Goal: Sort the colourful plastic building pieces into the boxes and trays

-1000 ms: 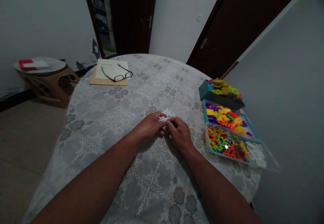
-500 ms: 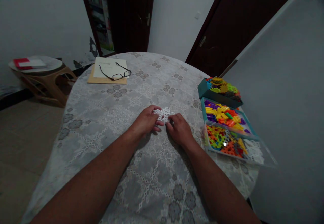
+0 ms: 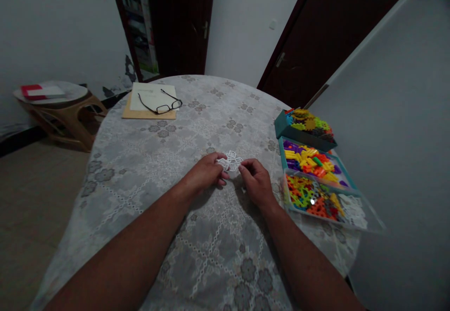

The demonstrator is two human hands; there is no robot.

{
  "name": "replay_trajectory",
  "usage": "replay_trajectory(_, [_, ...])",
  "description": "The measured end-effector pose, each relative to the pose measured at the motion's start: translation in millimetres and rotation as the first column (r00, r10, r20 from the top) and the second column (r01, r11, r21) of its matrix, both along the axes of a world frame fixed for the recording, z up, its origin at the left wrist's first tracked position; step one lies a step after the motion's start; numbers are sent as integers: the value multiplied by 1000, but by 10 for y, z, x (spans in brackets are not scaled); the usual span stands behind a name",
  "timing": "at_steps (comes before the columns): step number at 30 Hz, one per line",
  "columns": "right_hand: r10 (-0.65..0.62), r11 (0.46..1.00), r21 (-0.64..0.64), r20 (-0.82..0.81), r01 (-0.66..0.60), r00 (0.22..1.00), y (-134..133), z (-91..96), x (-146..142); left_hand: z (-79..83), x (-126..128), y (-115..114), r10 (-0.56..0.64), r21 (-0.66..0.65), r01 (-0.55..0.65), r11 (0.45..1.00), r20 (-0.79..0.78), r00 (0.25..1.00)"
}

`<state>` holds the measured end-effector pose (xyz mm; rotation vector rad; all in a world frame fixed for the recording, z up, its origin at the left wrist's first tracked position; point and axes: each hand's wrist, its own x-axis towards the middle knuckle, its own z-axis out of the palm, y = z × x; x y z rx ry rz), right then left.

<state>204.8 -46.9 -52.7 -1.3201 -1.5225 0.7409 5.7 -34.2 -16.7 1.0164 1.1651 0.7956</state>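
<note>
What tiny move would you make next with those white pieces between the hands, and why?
Probably a gentle squeeze to seat the join. The left hand and right hand each pinch an edge of the white pieces, held as one cluster over the tablecloth, while the tray of coloured parts lies untouched.

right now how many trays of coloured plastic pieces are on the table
3, in a row on the right of the table: far teal box, middle teal tray, near clear tray. None looks hidden.
</note>
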Motion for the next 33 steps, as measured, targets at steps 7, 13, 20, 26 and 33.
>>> replay_trajectory(7, [97,995,-16,24,-97,995,-62,52,-134,46,22,-74,-90,4,90,996,-9,996])
replay_trajectory(13, [93,995,17,79,-94,993,-71,78,-142,8,36,-75,-107,20,106,994,28,994])
replay_trajectory(20, [81,996,18,69,-83,994,-47,59,-138,41,21,-80,-137,1,137,991,-10,991])
replay_trajectory(26, [68,997,30,157,-73,985,4,32,-236,-1,-13,-59,-132,152,166,974,-214,968])
replay_trajectory(33, [166,981,52,266,-186,950,-27,108,-200,80,33,-94,-137,97,152,984,-147,980])
